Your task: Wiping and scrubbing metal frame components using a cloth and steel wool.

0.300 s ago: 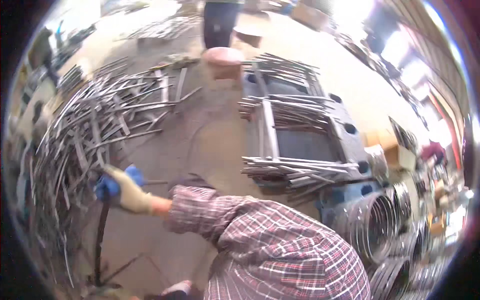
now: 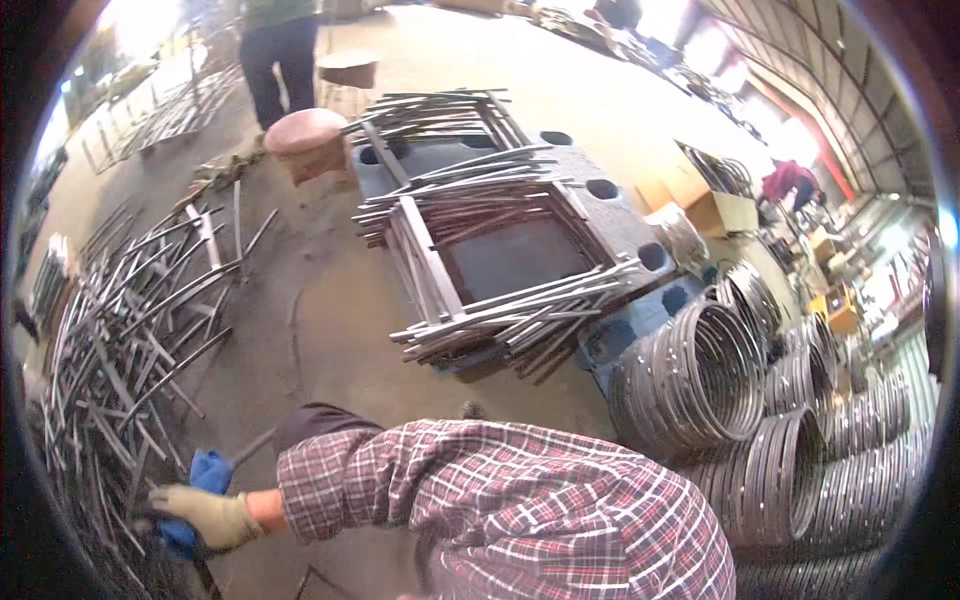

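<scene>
My right hand (image 2: 205,512), in a cream glove with blue parts, reaches to the lower left from a plaid sleeve (image 2: 410,480). It is closed beside a loose pile of metal strips (image 2: 110,350). Its fingertips are blurred, so what they hold is not clear. A short grey bar (image 2: 253,446) juts out beyond the glove's upper blue part, and a dark bar (image 2: 208,578) runs down below the hand. No part of my left hand shows.
Metal strips (image 2: 500,325) lie stacked on a frame over a blue pallet (image 2: 590,225). Coiled metal rings (image 2: 690,380) fill the right side. Near a pink stool (image 2: 305,130) stands a person (image 2: 280,70). Another person in dark red (image 2: 790,180) is far right, past cardboard boxes (image 2: 690,205).
My view has swung right, so the strip pile, stool and frame sit farther left. The right hand is lower in the picture, still at the pile, and remains closed.
</scene>
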### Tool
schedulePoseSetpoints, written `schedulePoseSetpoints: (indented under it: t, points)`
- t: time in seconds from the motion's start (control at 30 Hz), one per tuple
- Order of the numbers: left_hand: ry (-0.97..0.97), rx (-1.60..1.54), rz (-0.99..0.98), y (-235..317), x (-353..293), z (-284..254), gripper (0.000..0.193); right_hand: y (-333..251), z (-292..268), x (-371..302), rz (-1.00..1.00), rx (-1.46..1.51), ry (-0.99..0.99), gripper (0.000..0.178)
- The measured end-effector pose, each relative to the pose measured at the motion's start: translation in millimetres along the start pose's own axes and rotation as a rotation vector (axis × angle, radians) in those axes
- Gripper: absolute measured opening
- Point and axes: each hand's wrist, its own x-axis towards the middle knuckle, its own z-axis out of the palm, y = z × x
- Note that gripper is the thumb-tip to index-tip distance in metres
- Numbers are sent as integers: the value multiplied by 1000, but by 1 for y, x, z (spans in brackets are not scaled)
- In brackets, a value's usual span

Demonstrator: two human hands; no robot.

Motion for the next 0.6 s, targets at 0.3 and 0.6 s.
schedulePoseSetpoints:
  t: [0.3, 0.6]
  points:
    - [-9, -277, -262, -48, -10, -47, 31, -15, 11, 14, -248, 50, 112, 51]
    - [51, -471, -392, -44, -44, -93, 32, -4, 19, 11, -155, 108, 0, 80]
